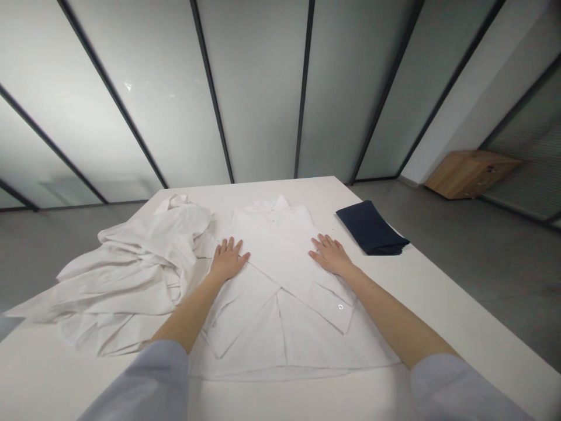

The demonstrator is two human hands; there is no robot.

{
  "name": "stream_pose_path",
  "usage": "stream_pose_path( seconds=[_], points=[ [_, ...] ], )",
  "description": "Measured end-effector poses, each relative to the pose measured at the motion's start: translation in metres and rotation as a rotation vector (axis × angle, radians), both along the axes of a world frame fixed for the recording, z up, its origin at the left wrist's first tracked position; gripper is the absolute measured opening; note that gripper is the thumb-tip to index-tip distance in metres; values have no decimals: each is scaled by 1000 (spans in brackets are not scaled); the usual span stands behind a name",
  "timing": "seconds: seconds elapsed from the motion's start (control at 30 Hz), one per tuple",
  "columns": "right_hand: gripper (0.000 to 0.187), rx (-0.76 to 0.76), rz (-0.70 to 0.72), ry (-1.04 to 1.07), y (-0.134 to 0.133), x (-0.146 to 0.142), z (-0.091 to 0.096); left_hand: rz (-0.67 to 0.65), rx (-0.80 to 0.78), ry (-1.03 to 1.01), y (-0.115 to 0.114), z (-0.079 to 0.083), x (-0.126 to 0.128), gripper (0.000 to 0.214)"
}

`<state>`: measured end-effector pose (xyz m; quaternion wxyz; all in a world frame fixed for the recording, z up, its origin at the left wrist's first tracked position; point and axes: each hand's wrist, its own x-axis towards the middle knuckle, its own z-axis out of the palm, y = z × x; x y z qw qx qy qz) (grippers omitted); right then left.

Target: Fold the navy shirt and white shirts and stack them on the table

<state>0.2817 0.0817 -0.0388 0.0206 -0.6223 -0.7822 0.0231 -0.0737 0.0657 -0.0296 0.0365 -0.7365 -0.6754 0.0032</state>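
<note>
**2 Open Hands Flat on White Cotton**

We rest our left hand point(228, 260) and right hand point(331, 255) open, fingers spread, on a white cotton shirt point(280, 345) lying on a white table point(442, 321). Its 2 sleeves point(280, 263) cross its front. A crumpled white garment point(131, 272) touches its left side; folded navy cloth point(371, 229) lies just beside its right.

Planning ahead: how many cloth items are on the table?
3: a flat white shirt, a crumpled white garment left of it, a folded navy cloth right of it; the heap may hide more.
</note>
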Motion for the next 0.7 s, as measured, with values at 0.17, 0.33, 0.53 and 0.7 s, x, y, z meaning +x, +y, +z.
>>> stream_pose_path(
  seconds=[0.17,0.33,0.53,0.7],
  points=[
    [66,-15,-24,18,-2,3,-1,25,-11,-21,-2,-3,2,73],
    [76,-49,-11,35,-1,4,3,18,-39,-32,0,-2,1,81],
    [101,-65,16,18,-1,7,2,-10,-42,-22,0,0,-3,91],
    [100,-72,20,33,-5,8,2,-10,-38,-15,-2,0,-2,93]
  ],
)
